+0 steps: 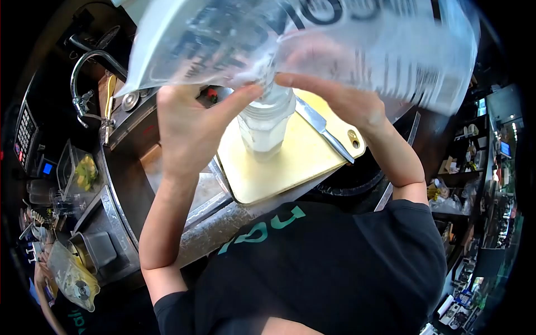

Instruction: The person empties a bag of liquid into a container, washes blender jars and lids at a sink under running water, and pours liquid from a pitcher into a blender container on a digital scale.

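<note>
A large clear plastic bag with dark printing and a barcode is tipped over a clear faceted jar. White powder or granules fill much of the jar. My left hand grips the bag's left side, its thumb near the jar's mouth. On the other side, my right hand holds the bag, with a finger pointing in over the mouth. The bag hides some fingers of both hands. Under the jar lies a pale yellow cutting board. A knife rests on it, right of the jar.
A metal sink with a curved faucet is at left. Beyond it are a clear container of cut produce and a metal pan. A co-worker's hand is near a yellowish bag. Stocked shelves stand at right.
</note>
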`<state>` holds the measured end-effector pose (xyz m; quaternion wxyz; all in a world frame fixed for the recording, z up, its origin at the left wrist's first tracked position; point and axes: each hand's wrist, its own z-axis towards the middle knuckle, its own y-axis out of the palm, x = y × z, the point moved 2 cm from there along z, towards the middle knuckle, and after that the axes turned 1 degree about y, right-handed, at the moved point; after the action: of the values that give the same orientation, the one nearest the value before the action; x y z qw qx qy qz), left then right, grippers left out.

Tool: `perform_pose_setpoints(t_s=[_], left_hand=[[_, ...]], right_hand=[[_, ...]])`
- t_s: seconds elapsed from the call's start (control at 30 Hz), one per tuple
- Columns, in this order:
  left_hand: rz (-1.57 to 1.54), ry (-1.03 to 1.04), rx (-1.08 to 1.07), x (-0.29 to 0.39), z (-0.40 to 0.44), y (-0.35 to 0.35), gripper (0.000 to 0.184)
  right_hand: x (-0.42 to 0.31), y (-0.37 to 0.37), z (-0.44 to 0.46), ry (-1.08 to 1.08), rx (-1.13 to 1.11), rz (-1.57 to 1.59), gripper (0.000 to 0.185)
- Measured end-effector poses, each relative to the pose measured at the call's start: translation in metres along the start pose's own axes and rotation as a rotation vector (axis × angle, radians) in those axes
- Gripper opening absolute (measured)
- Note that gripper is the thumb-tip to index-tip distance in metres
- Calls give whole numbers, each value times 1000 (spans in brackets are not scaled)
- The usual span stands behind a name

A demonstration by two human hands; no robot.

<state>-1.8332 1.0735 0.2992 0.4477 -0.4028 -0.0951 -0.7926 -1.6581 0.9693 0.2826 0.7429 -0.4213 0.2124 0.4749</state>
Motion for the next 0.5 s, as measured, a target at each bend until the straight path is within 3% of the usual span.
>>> perform_pose_setpoints(t_s=[0.07, 0.13, 0.23, 0.3, 0.43, 0.47, 0.5], left_hand=[[136, -21, 0, 2, -2, 4, 30], [264, -44, -40, 3, -2, 4, 36], [251, -156, -85, 15, -1, 4, 24], [251, -44, -55, 14, -1, -2, 26], [202, 5, 70, 6, -8, -5, 34], [339, -58, 77, 7, -13, -7, 33], [267, -95, 64, 9, -15, -4, 33]], right_hand=[[5, 4, -3, -22, 38, 90, 33], [-6, 5, -2, 61, 59, -50, 27], [-23, 7, 2, 180, 85, -258, 19], [-25, 5, 2, 164, 123, -296, 16], [-26, 5, 0, 81, 127, -537, 19], [-26, 6, 1, 74, 110, -535, 21], [-25, 6, 1, 68, 94, -533, 22]])
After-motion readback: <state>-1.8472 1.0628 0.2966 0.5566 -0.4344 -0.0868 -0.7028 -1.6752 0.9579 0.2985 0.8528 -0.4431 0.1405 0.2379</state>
